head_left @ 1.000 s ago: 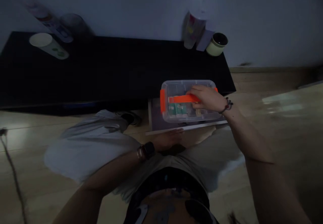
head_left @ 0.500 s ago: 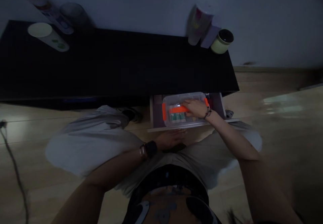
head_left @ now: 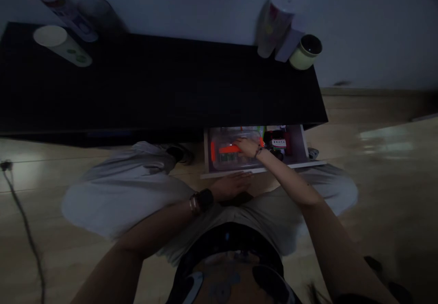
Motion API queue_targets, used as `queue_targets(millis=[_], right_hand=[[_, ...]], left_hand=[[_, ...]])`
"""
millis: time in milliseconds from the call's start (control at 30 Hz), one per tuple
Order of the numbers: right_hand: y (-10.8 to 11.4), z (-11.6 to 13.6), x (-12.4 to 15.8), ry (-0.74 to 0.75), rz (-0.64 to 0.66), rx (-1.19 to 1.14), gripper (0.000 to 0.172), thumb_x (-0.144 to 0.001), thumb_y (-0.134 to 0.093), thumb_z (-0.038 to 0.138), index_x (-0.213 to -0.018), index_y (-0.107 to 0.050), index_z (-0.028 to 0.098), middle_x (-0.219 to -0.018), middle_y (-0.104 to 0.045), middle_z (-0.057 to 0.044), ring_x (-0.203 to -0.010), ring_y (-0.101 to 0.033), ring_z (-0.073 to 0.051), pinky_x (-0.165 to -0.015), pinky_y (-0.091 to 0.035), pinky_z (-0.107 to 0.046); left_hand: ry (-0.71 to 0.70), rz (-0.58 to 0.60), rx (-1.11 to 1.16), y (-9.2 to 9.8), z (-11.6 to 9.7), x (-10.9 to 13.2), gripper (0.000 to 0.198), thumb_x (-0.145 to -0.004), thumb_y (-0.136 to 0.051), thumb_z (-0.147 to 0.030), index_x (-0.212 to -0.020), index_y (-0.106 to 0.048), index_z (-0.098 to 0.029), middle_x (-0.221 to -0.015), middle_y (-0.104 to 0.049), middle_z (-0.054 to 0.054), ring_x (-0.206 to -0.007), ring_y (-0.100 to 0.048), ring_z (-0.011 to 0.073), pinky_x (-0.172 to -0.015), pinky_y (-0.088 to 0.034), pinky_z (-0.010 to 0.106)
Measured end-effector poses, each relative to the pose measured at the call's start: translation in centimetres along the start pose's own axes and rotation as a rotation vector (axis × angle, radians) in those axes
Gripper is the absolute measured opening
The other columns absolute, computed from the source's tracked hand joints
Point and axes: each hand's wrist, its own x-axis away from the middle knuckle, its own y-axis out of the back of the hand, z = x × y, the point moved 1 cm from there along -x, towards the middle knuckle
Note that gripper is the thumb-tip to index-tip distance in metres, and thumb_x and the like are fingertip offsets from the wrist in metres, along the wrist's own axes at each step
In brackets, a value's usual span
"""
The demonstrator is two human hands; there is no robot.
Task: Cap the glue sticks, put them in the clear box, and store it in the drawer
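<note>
A clear plastic box (head_left: 222,138) with orange latches sits low in the left part of an open drawer (head_left: 260,170). My right hand (head_left: 247,147) lies over the box's near orange latch (head_left: 227,149), its fingers curled around the lid. My left hand (head_left: 231,186) stays outside the drawer, fingers apart and holding nothing, just in front of the drawer's white front edge. To the right of the box, a red and black packet (head_left: 278,142) lies among dark items. Part of the box is hidden under my right hand.
The drawer belongs to a low black cabinet (head_left: 153,80). On top stand a pale green mug (head_left: 305,52) and a translucent cup (head_left: 273,32), and a cream cup (head_left: 59,44) lies on its side. A wall rises behind; my legs and a wooden floor surround the drawer.
The box has moved forward and left from the drawer's front edge down into the drawer, carried by my right hand. Drawer contents now show on its right. My left hand has barely moved.
</note>
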Motion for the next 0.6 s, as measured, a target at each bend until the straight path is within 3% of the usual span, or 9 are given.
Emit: queue_targets(millis=[267, 600], right_hand=[[-1.1, -0.2, -2.1, -0.024, -0.025, -0.058, 0.044, -0.087, -0.068, 0.022, -0.130, -0.059, 0.012, -0.131, -0.062, -0.016, -0.117, -0.063, -0.025, -0.094, -0.049, -0.033], [-2.2, 0.0, -2.0, 0.004, -0.030, -0.084, 0.049, -0.087, -0.070, 0.022, -0.132, -0.057, 0.010, -0.131, -0.061, -0.019, -0.115, -0.063, -0.024, -0.095, -0.050, -0.035]], left_hand=[[0.053, -0.041, -0.025, 0.5, 1.0, 0.2, 0.046, -0.096, -0.044, -0.008, -0.142, -0.049, -0.011, -0.154, -0.046, 0.016, -0.150, -0.033, 0.0253, -0.122, -0.035, 0.045], [0.078, -0.051, 0.026, 0.1, 1.2, 0.1, 0.044, -0.096, -0.042, -0.007, -0.140, -0.050, -0.011, -0.154, -0.046, 0.018, -0.148, -0.036, 0.0255, -0.122, -0.035, 0.046]])
